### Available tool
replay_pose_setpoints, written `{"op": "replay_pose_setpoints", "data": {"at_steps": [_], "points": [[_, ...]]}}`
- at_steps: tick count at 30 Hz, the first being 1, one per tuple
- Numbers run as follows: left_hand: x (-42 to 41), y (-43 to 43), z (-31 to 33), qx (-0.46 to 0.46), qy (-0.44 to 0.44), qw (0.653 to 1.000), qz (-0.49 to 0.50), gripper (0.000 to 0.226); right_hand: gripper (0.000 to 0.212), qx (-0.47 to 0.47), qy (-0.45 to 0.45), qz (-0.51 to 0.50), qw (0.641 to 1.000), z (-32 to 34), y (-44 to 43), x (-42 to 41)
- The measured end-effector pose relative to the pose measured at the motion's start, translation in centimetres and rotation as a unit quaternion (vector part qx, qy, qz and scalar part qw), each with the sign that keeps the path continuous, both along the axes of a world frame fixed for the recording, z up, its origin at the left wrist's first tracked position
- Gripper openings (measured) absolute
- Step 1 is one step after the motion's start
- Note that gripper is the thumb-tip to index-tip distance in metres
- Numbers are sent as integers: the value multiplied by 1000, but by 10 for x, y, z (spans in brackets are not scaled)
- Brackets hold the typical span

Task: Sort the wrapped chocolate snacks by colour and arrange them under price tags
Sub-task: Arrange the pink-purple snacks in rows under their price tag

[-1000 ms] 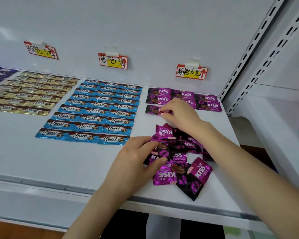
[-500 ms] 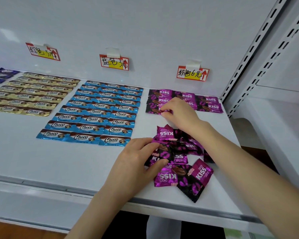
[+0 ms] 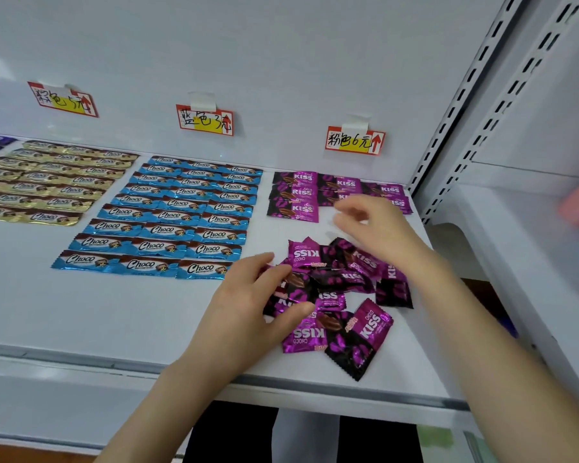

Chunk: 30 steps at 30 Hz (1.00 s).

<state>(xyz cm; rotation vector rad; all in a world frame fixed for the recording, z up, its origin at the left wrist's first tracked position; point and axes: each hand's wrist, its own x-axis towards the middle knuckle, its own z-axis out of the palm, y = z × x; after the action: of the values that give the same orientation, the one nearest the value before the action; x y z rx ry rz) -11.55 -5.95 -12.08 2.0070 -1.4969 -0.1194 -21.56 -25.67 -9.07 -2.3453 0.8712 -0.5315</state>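
Right hand (image 3: 381, 232) now off the glossy purple row (image 3: 295, 208), loose, empty; left hand (image 3: 248, 305) around a crinkly packet (image 3: 296, 285).

Hands (image 3: 244, 305) (image 3: 381, 232) by loose purple snacks (image 3: 345, 279)

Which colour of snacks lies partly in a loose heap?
The purple snacks: many lie heaped at the front of the shelf. The blue snacks and gold snacks lie in tidy rows.
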Motion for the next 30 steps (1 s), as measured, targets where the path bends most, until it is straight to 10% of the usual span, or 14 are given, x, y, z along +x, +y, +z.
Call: {"op": "replay_pose_setpoints", "data": {"at_steps": [6, 9, 30], "points": [[3, -13, 0, 129, -41, 988, -71, 130, 32, 54, 11, -8, 998, -5, 40, -79], [0, -29, 0, 180, -97, 974, -99, 136, 71, 25, 81, 13, 996, -18, 57, -92], [-7, -45, 5, 101, -27, 991, -82, 102, 43, -36, 20, -19, 999, -32, 57, -95]]}}
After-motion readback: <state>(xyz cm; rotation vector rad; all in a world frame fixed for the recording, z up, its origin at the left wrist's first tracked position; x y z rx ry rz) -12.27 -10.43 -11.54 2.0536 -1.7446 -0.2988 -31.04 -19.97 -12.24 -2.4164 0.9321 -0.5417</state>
